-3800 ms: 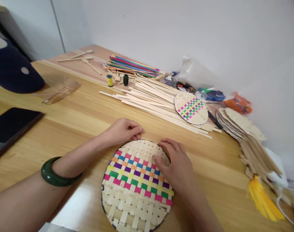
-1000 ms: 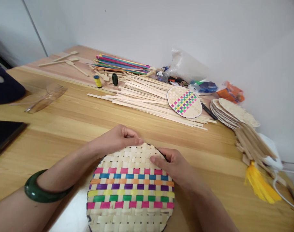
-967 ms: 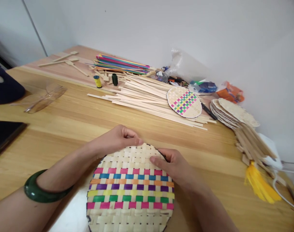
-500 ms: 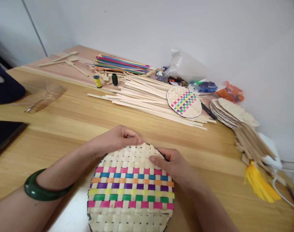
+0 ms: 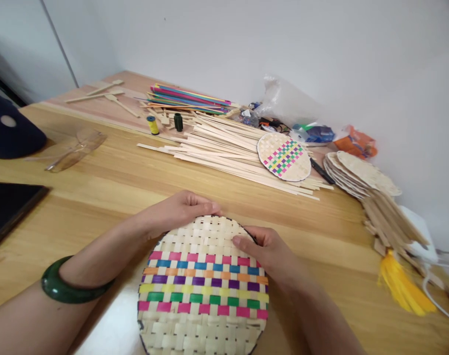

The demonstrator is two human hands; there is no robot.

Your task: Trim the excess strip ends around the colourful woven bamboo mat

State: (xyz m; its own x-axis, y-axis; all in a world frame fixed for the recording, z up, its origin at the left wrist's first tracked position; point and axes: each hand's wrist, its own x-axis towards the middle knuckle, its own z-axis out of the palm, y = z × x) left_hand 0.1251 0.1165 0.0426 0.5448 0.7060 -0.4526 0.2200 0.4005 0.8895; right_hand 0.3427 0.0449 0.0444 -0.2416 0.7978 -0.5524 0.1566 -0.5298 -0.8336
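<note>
A round woven bamboo fan panel (image 5: 205,286) with pink, blue, orange, purple, yellow and green strips faces me, tilted above the table's front. Dark edging runs along its rim. My left hand (image 5: 185,209) is closed at the panel's top edge, thumb and fingers pinched along the rim; a dark green bangle (image 5: 67,286) circles that wrist. My right hand (image 5: 264,249) grips the upper right rim, thumb on the front face and fingers behind, partly hidden. Whether a thread or needle is in the left fingers cannot be made out.
Behind lie pale bamboo strips (image 5: 217,153), a smaller woven round (image 5: 284,157), coloured strips (image 5: 190,98), a yellow thread spool (image 5: 152,125) and a dark spool (image 5: 178,122). Stacked fans (image 5: 361,172) and a yellow tassel (image 5: 403,286) sit right; glasses (image 5: 76,148) and a phone (image 5: 13,212) left.
The whole view has shifted slightly, so things appear a little farther right. Both hands keep hold of the panel; my left thumb sits slightly higher at its top edge.
</note>
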